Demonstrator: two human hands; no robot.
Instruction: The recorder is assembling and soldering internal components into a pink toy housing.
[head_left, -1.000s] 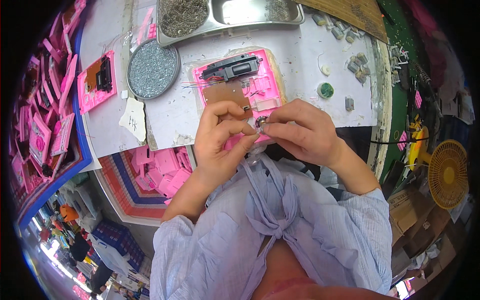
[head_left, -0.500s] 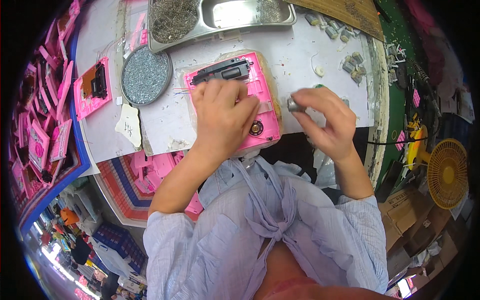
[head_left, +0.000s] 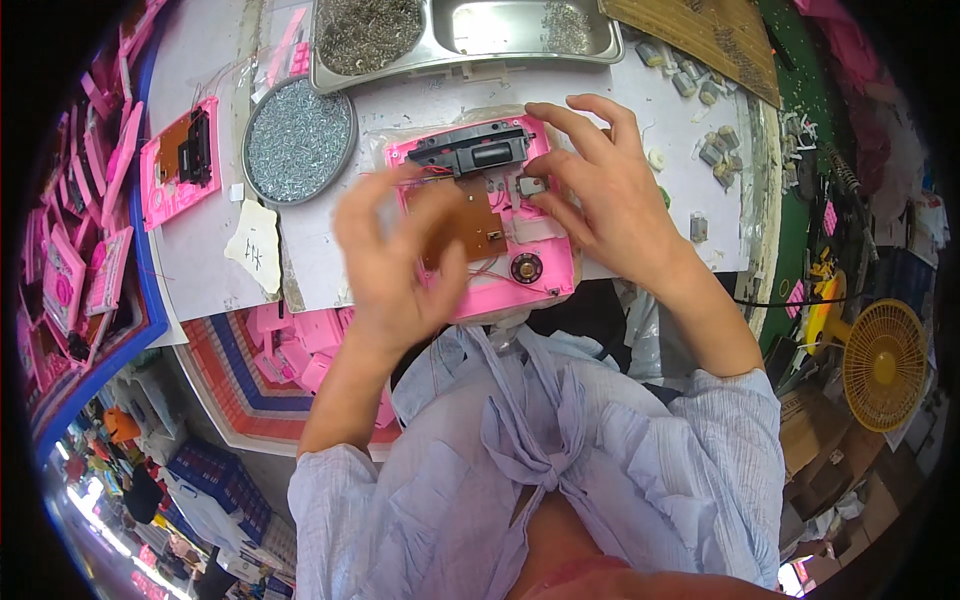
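Note:
A pink plastic casing (head_left: 485, 298) lies in front of me, holding a brown circuit board (head_left: 468, 222), a black mechanism (head_left: 490, 153) along its top edge and a round speaker (head_left: 526, 267). My right hand (head_left: 615, 195) pinches a small silver motor (head_left: 531, 186) between thumb and finger, down in the casing to the right of the board. Blurred by motion, my left hand (head_left: 390, 265) hovers over the casing's left side with its fingers apart. Nothing shows in it. Thin red wires (head_left: 437, 169) run near its fingertips.
A round dish of screws (head_left: 300, 140) and a metal tray (head_left: 470, 60) of small parts stand beyond the casing. Several motors (head_left: 722, 150) lie at the right. Another pink casing (head_left: 180, 165) rests at the left, near a blue-rimmed bin of pink parts. A yellow fan (head_left: 884, 365) stands far right.
My right hand has brought the motor leftward from beside the casing into it. My left hand has lifted off and moved left and down, uncovering the circuit board. The view has shifted slightly.

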